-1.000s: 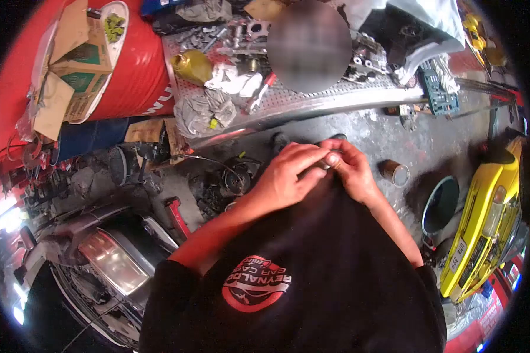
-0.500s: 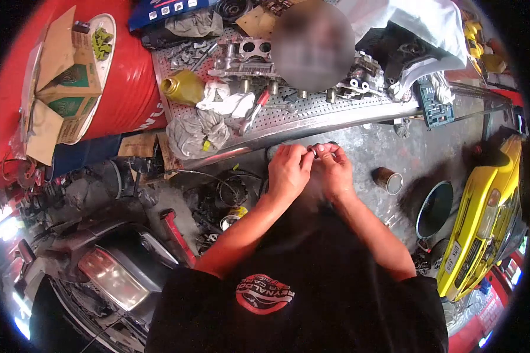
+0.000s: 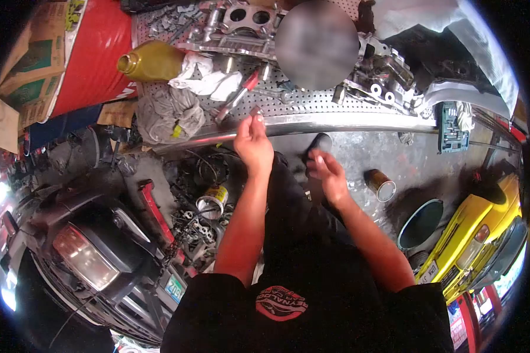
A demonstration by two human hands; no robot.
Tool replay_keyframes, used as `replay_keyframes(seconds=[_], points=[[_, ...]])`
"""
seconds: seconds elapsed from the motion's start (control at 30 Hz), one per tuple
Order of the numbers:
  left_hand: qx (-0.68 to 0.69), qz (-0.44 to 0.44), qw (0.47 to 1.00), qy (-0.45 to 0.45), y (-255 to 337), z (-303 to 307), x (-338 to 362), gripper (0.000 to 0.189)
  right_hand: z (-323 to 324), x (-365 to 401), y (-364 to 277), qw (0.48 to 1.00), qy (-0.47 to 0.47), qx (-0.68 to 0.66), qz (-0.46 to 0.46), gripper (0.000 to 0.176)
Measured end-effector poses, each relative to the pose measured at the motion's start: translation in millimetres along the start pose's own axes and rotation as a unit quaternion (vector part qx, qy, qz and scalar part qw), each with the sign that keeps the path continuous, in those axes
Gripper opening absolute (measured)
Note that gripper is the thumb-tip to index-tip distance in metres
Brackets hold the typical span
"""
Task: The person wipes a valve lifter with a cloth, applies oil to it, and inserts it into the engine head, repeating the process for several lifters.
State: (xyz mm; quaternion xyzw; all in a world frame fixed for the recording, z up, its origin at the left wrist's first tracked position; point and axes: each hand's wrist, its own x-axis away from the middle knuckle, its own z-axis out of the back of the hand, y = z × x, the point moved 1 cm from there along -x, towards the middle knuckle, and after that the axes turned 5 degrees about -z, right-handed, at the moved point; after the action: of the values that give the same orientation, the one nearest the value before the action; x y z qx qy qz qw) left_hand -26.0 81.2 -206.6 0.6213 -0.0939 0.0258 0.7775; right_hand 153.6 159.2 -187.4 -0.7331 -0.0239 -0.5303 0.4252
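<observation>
- Workshop floor (image 3: 359, 150), grey and stained, stretches below our perforated metal desk (image 3: 327, 108), its front rim catching the light.
- Our left hand (image 3: 254, 144) is raised at the rim, fingertips pinched together; whether a small piece sits between them, we cannot tell.
- Our right hand (image 3: 331, 177), well apart from the left, hangs over the floor near a dark shoe (image 3: 320, 142), fingers loosely curled and blurred; we cannot tell if it grips anything.
- Nearest our left fingertips, a red-handled tool (image 3: 237, 99) lies slantwise on the desk, with a wrench (image 3: 272, 93) just to its right.
- Left of the tool we see a white rag (image 3: 201, 81), a crumpled grey rag (image 3: 174, 115) and a yellow bottle (image 3: 156, 60), its neck pointing left.
- Farther back lies a metal engine part (image 3: 229, 47) with two round holes; a second engine part (image 3: 388, 79) sits to the right of a blurred patch.
- At the desk's right, we find a teal tool case (image 3: 452, 135).
- On our right: a can (image 3: 378, 183), a dark basin (image 3: 421, 223) and a yellow car (image 3: 474, 232).
- On our left: a labelled tub (image 3: 212, 202) and a dark car (image 3: 118, 229), its headlight facing us.
</observation>
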Motion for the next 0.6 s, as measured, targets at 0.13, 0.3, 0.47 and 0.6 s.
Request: replay_keyframes(seconds=[0.13, 0.3, 0.47, 0.6], points=[[-0.071, 0.019, 0.997, 0.015, -58.3, -16.8, -9.6, 0.018, 79.1, 30.7, 38.4, 0.994, 0.018, 0.079, -0.079, 0.044], [-0.115, -0.05, 0.99, 0.063, -66.3, -26.2, -1.4, 0.015, 145.5, 28.5, 45.3, 0.991, 0.046, 0.105, -0.074, 0.045], [-0.093, -0.041, 0.993, 0.067, -90.9, -26.1, -6.2, 0.013, 150.7, 19.3, 26.7, 0.99, 0.034, 0.13, -0.05, 0.045], [-0.132, -0.017, 0.99, 0.035, -92.3, -5.4, 5.7, 0.01, 148.7, 21.5, 28.9, 0.986, -0.01, 0.137, -0.089, 0.04]])
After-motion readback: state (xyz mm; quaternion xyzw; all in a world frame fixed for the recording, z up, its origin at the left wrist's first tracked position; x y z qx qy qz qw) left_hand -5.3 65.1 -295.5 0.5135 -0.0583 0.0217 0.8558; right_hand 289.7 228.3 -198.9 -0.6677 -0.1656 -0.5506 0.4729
